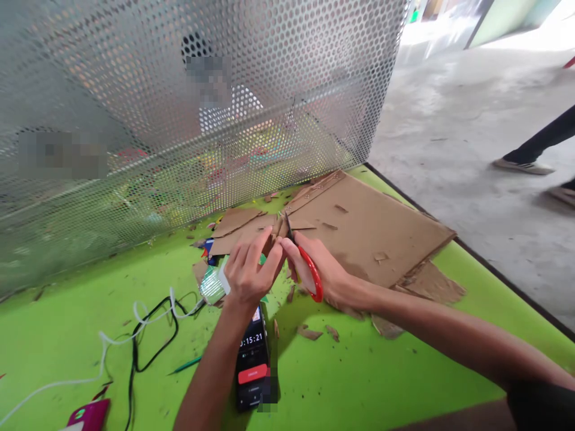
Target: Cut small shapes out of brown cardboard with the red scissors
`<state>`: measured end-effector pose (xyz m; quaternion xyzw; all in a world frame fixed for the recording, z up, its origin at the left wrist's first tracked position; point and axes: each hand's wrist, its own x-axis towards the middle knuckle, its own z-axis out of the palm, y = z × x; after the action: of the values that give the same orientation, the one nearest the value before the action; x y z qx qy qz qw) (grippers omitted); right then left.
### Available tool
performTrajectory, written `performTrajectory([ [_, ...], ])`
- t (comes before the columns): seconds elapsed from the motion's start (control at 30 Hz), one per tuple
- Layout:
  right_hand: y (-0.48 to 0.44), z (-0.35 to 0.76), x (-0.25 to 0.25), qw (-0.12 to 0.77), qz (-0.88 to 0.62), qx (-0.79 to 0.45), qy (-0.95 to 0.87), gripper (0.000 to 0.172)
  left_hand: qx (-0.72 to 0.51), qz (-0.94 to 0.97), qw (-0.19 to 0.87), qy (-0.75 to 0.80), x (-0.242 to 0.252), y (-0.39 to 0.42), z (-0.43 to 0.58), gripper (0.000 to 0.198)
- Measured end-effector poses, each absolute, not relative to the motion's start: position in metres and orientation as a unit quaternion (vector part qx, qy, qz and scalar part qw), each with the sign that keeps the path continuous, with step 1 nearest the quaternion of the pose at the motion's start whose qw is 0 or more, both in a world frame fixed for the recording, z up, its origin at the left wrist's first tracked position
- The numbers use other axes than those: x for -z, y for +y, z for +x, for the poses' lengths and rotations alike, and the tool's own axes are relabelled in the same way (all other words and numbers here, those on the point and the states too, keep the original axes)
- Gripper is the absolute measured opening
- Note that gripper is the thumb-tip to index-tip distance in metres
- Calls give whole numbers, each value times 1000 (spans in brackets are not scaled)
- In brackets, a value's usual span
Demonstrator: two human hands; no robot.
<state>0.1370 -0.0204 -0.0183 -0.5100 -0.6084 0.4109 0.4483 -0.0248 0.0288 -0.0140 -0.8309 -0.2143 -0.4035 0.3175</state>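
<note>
My right hand is closed around red-handled scissors, whose dark blades point up toward the cardboard. My left hand pinches a small piece of cardboard right at the blades. A large brown cardboard sheet lies on the green table just beyond both hands, with smaller cut pieces to its left.
A phone showing a timer lies under my left forearm. White and black cables and a pink object sit at the left. A perforated metal screen stands behind, with people beyond it. Someone's feet are on the floor at right.
</note>
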Motion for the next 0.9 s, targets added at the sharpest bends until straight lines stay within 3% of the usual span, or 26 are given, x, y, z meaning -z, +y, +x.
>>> performTrajectory([
  [0.2, -17, 134, 24, 448, -522, -396, -608, 36, 406, -836, 305, -211, 13, 29, -26, 16],
  [0.9, -14, 131, 34, 488, -531, -343, -602, 43, 405, -830, 312, -220, 15, 29, -21, 11],
])
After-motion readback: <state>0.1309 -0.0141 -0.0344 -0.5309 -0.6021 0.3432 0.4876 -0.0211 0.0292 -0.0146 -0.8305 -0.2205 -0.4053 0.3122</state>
